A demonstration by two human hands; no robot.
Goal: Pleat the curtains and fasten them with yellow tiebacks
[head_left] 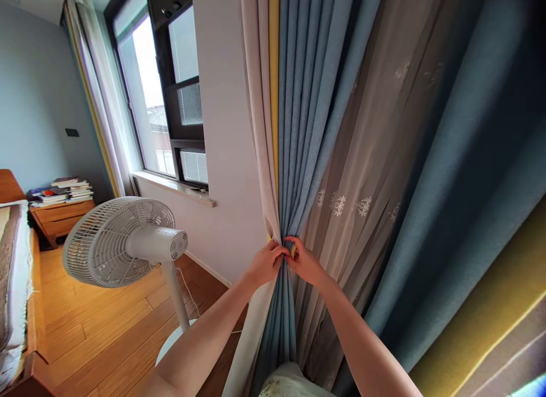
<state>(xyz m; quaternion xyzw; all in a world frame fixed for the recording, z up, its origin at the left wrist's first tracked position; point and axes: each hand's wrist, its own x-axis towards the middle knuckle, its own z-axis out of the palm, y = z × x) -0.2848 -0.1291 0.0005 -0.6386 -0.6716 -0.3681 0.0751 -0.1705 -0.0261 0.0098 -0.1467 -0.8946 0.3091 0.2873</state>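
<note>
A curtain point(305, 129) of beige, yellow and blue panels hangs in front of me, gathered into a narrow bunch at waist height. My left hand point(265, 263) grips the bunch from the left with closed fingers. My right hand point(303, 260) pinches it from the right, fingers closed, touching the left hand. A small yellow bit shows between the fingers; I cannot make out what it is. A sheer grey curtain point(362, 175) with white embroidered flowers hangs just to the right of the bunch.
A white pedestal fan point(123, 240) stands on the wooden floor point(106, 323) close to my left. A window point(164, 95) with a sill is behind it. A wooden nightstand point(60, 218) stacked with books and a bed edge point(15, 283) lie far left.
</note>
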